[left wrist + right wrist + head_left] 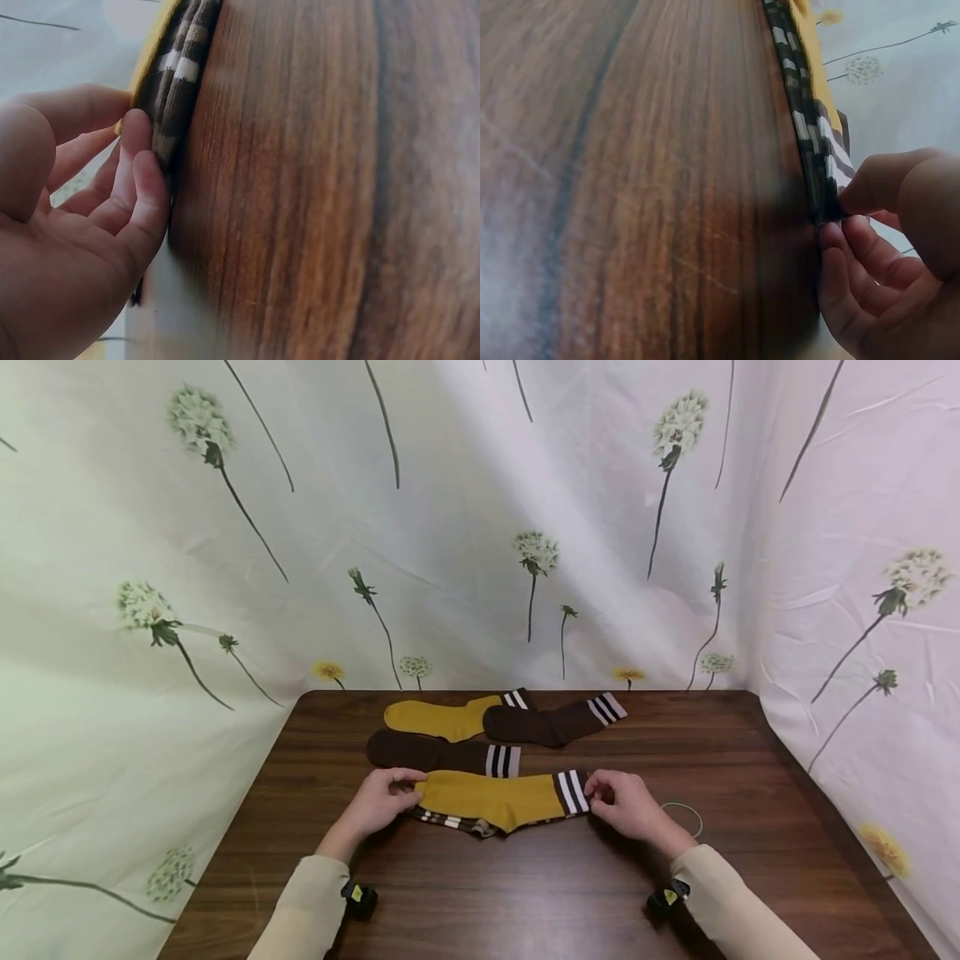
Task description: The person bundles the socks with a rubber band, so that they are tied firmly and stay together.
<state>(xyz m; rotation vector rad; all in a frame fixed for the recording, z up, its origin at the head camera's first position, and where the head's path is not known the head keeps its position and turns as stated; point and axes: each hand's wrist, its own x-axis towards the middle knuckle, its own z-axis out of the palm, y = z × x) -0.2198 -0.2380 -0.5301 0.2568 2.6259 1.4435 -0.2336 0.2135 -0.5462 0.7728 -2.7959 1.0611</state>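
A yellow sock [487,795] with a brown-and-white striped cuff lies across the table, its toe to the left. Beneath it, dark patterned socks [450,820] with white patches show along the near edge; how many layers there are I cannot tell. My left hand [377,802] pinches the yellow sock's toe end between thumb and fingers, and in the left wrist view its other fingertips touch the patterned layer [178,67]. At the cuff end, my right hand [626,806] pinches the edge. The right wrist view shows that cuff [834,142] above the patterned layers [799,105].
Behind lie a brown sock [427,750] with a grey-and-black cuff, another yellow sock [431,718], and a second brown sock [536,725] overlapping it. A thin green band [693,814] shows by the right wrist. White flowered cloth [465,527] hangs behind the wooden table [510,902].
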